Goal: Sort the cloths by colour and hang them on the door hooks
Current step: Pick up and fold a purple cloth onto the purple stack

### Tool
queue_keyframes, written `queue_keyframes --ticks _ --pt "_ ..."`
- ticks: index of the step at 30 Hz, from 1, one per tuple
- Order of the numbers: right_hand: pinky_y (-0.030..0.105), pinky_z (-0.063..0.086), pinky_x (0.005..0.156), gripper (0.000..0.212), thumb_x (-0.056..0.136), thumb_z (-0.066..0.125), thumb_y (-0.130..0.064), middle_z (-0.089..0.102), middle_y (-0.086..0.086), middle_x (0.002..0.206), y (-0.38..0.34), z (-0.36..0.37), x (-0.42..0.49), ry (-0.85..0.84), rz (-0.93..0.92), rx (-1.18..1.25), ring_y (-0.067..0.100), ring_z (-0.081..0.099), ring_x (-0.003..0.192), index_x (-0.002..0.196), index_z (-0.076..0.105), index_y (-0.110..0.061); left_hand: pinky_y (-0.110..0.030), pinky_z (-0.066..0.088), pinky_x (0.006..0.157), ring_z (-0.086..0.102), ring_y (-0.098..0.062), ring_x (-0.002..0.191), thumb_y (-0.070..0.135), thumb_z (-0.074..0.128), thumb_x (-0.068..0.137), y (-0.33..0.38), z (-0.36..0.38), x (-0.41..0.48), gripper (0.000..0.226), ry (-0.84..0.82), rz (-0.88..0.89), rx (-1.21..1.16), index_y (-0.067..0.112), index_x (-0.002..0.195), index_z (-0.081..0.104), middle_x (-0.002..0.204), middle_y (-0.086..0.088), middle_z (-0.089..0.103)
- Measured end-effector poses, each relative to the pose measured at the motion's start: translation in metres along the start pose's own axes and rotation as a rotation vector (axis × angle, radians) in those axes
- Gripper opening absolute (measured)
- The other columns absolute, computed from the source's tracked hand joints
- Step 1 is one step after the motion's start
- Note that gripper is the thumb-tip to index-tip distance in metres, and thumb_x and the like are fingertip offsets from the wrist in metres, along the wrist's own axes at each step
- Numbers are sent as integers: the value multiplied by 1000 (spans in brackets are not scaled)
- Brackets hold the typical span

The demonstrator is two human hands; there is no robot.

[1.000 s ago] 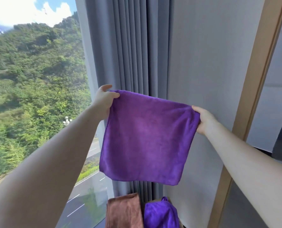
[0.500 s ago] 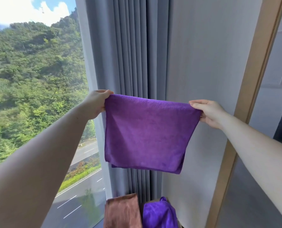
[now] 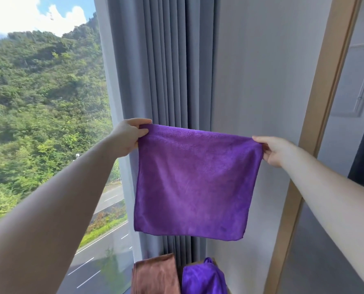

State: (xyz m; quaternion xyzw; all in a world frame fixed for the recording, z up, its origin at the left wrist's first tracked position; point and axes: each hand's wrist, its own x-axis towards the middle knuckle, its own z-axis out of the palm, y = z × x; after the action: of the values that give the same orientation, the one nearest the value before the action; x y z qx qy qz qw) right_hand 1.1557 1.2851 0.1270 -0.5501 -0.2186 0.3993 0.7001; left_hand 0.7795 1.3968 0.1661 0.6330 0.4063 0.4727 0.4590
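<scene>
A purple cloth (image 3: 193, 183) is held up in the air in front of a grey curtain (image 3: 166, 60) and a pale wall (image 3: 261, 71). Its upper left corner is pinched by the left grip (image 3: 129, 136), whose thumb and fingers (image 3: 142, 120) are closed on the edge of the fabric. Its upper right corner is pinched in the same way by the right grip (image 3: 272, 150). The upper edge is stretched between the two grips and is slightly tilted, the left corner being a little higher than the right one. All the rest of the cloth hangs freely below the grips as a nearly flat square, and nothing is touched by its lower edge. Both arms are extended forward. Under the held cloth, at the bottom of the view, a brown cloth (image 3: 155, 274) and a second purple cloth (image 3: 202, 279) are seen side by side, the brown one on the left. What they hang or lie on cannot be told, because they are cut off by the lower border. To the left a window (image 3: 38, 102) is seen, with a green hillside and a road behind the glass. To the right of the wall a light wooden door frame (image 3: 325, 81) is seen.
</scene>
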Motion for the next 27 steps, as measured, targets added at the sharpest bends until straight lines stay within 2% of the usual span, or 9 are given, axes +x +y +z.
queue_keyframes --ticks 2,5,10,15,17,19,21,23,27 --pt "19 52 41 13 97 65 -3 69 2 54 2 0 -1 19 52 -5 8 65 40 84 63 -7 -38 56 92 61 -18 87 -6 57 99 1 -1 2 35 10 5 14 13 127 69 95 -1 63" --pt "18 49 37 16 97 64 -2 65 0 45 5 3 -8 19 92 -70 7 62 36 81 62 -6 -40 56 96 61 -18 87 -6 58 99 2 -2 4 37 22 1 29 12 129 70 96 -2 64" --pt "19 48 35 19 97 61 3 62 2 41 10 4 -11 25 123 -92 9 59 31 79 58 -3 -20 60 67 62 -13 82 -5 57 99 6 -1 1 35 38 4 15 13 126 69 98 -1 64" --pt "22 51 35 22 97 57 5 64 -3 44 16 4 -2 49 131 17 10 61 34 90 59 -16 -35 59 91 67 -23 101 4 65 98 5 -3 4 28 27 -22 -53 8 124 71 115 -13 72" --pt "19 49 35 27 97 55 6 62 -5 44 18 4 1 56 136 76 9 59 33 92 59 -20 -34 59 90 69 -22 101 10 67 98 6 -1 3 25 34 -14 -111 6 123 70 112 -12 73" --pt "15 45 35 29 97 54 6 62 -4 47 21 3 2 53 157 143 8 58 36 83 57 -18 -31 60 87 71 -20 98 11 67 98 7 1 3 24 41 -1 -127 5 121 70 108 -10 74" --pt "14 43 37 25 97 53 6 61 1 67 28 2 3 1 197 186 10 55 53 82 57 -14 -33 59 90 71 -21 101 9 67 98 7 0 4 23 39 -2 -124 6 121 70 110 -11 74" --pt "15 47 42 22 99 49 6 60 5 80 36 2 2 -126 212 144 12 53 63 91 61 -10 -34 60 91 70 -24 104 7 66 98 8 0 5 23 36 -2 -111 6 121 70 113 -13 73" --pt "17 53 51 26 99 49 3 70 0 72 41 2 1 -261 206 27 9 62 58 99 67 -15 -30 61 83 67 -23 98 5 64 99 10 -6 7 25 54 -4 -64 6 123 70 110 -13 70"
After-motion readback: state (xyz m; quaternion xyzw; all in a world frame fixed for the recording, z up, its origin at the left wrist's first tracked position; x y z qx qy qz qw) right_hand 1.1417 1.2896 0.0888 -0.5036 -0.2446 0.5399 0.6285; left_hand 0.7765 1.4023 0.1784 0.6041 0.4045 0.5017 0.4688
